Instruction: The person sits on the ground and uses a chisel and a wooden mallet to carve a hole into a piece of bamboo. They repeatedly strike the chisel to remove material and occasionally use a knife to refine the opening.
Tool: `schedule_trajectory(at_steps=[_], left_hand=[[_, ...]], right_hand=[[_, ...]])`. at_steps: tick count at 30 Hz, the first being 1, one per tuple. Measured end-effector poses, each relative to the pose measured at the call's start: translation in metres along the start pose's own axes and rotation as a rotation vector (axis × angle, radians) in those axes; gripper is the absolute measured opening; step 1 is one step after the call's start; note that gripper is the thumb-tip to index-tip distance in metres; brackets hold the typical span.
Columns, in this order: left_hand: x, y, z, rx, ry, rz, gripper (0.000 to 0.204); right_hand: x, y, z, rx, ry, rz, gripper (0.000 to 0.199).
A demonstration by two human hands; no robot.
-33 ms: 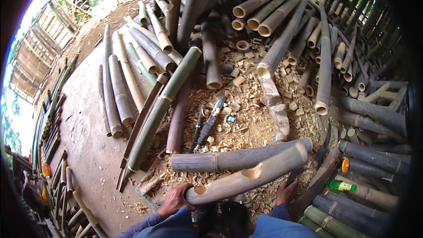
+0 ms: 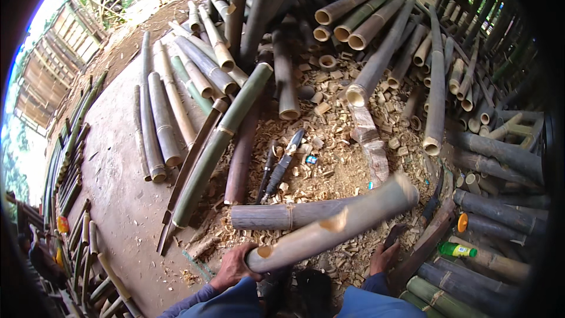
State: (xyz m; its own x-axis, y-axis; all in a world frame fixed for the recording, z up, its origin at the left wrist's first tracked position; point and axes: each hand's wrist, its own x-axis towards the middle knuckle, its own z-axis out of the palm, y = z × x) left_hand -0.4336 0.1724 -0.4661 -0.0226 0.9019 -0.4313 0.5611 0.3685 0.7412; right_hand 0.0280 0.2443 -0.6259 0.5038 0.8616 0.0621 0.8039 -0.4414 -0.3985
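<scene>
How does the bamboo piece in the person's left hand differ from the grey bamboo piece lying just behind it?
The held bamboo piece is pale tan; the grey bamboo piece is darker. The held one is lifted at a slant by the left hand, while the grey one lies flat on the wood chips. The held one has notches cut into it; the grey one shows none. Both are round, hollow sections.

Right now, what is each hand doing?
Left hand: closed on the near end of the notched bamboo pole.
Right hand: gripping a dark tool handle.
</scene>
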Motion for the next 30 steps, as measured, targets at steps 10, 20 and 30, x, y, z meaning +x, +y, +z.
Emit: schedule_trajectory(at_steps=[10, 20, 30], left_hand=[[0.115, 0.027, -0.151, -0.82, 0.424, 0.129, 0.057], [0.26, -0.085, -0.233, -0.58, 0.641, -0.039, 0.047], [0.204, 0.02, -0.121, 0.123, 0.74, 0.415, 0.061]], right_hand=[[-0.007, 0.022, -0.011, 0.013, 0.026, 0.077, 0.065], [-0.018, 0.012, -0.006, -0.275, 0.054, 0.105, 0.056], [0.037, -0.038, -0.03, -0.211, -0.094, 0.092, 0.051]])
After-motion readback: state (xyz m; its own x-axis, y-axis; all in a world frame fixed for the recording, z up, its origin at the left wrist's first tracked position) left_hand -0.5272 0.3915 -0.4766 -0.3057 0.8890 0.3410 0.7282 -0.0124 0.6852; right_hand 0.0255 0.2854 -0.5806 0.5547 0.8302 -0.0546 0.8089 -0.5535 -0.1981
